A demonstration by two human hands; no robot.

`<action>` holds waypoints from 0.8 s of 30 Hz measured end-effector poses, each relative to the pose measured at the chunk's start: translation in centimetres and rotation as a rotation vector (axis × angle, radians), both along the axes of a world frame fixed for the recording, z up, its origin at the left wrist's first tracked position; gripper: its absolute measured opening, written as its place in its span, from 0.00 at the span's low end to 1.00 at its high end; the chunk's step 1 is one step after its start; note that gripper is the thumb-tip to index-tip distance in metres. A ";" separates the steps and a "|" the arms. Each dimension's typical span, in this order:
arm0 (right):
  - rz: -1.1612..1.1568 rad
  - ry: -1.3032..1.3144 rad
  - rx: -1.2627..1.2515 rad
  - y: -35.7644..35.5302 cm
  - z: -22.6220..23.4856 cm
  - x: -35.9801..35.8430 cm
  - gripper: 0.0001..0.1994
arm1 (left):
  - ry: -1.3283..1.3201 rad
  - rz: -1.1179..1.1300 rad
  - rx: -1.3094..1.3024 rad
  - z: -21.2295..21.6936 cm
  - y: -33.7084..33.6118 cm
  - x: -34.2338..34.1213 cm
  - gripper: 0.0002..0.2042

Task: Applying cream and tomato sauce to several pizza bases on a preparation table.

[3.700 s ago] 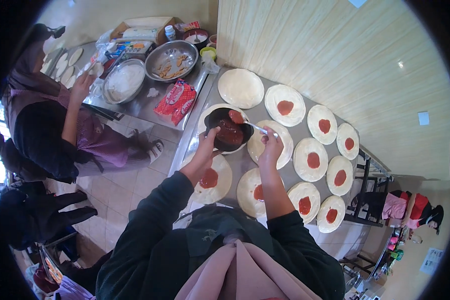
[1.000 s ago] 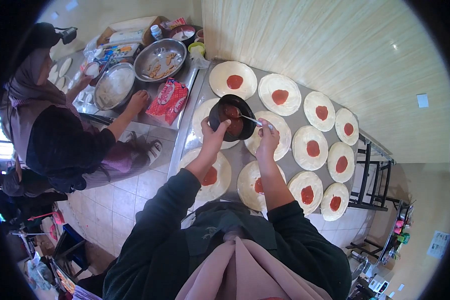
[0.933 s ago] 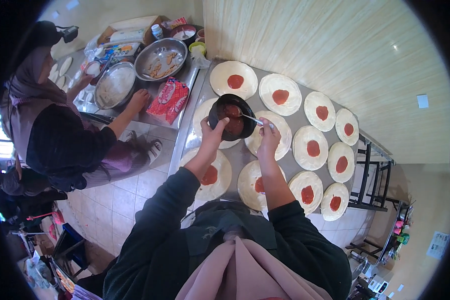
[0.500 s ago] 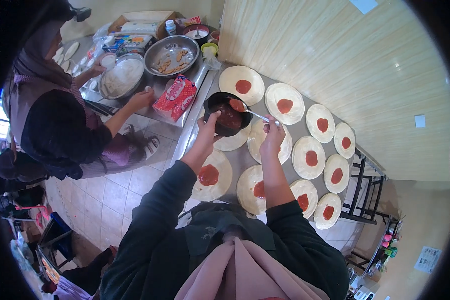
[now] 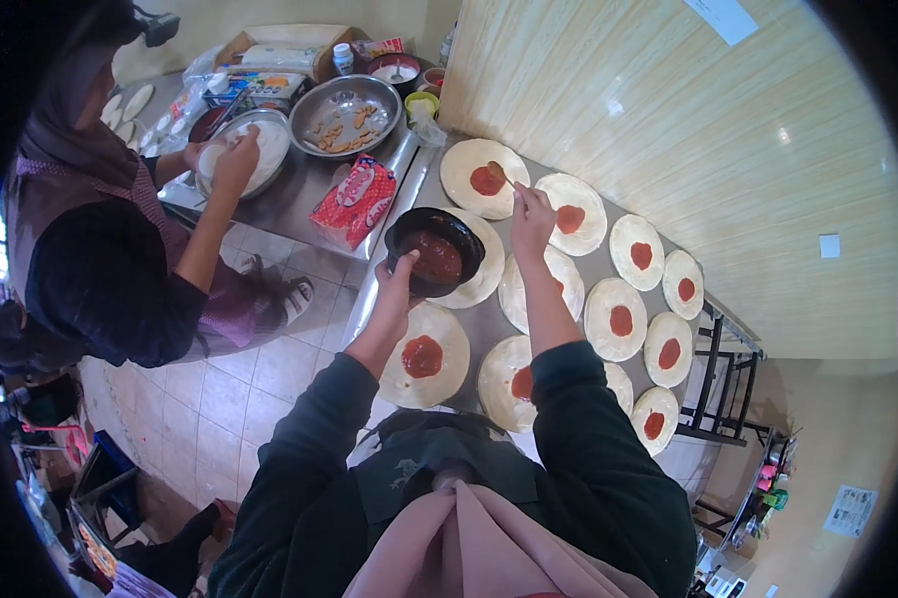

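My left hand [image 5: 396, 299] grips the near rim of a black bowl [image 5: 472, 231], thumb inside, tilted so that red sauce [image 5: 437, 261] shows within. My right hand [image 5: 534, 214] pinches the handle of a spoon [image 5: 506, 178]. The spoon's head rests on or just above a patch of sauce on a dough round [image 5: 459, 169] at the far side of the table. Another dough round [image 5: 484, 271] lies partly under the bowl, its middle hidden. Several more pale rounds, such as one at the near left [image 5: 394, 377], carry red patches; my right forearm partly covers one.
At left, a co-worker [image 5: 120, 249] holds both hands at a bowl of white powder [image 5: 270, 149]. A large metal bowl [image 5: 319, 140] with brown pieces and a red-and-white packet [image 5: 354, 204] stand on the adjoining steel table. A wood-grain panel [image 5: 608, 100] borders the far side.
My right hand has moved the spoon from the black bowl to the far dough round. The bowl has come slightly nearer and left. The co-worker's hands have come together at the powder bowl.
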State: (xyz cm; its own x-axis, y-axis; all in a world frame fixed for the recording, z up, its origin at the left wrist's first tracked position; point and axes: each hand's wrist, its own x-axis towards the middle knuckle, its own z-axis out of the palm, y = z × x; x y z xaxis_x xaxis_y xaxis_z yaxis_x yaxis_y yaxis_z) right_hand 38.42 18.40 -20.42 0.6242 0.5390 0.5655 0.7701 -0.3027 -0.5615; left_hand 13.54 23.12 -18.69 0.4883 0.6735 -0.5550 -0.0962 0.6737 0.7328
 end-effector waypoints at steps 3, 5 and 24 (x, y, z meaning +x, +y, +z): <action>0.034 0.229 0.219 -2.1 2.5 -2.4 0.10 | -0.026 -0.051 0.007 0.3 0.2 0.1 0.35; 0.031 0.386 0.252 -4.7 5.1 -4.6 0.09 | -0.033 -0.079 0.018 0.1 0.1 0.7 0.35; -0.040 0.026 0.001 -36.4 11.4 -17.8 0.13 | -0.179 -0.640 0.076 2.8 -18.6 5.0 0.23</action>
State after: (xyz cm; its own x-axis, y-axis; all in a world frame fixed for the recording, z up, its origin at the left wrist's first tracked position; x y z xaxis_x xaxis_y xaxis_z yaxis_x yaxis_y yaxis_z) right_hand 20.60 -17.98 -8.97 0.6594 0.5126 0.5498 0.7428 -0.3320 -0.5814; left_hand 18.56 4.50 -15.92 0.8846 0.2545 -0.3907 0.1806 0.5855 0.7903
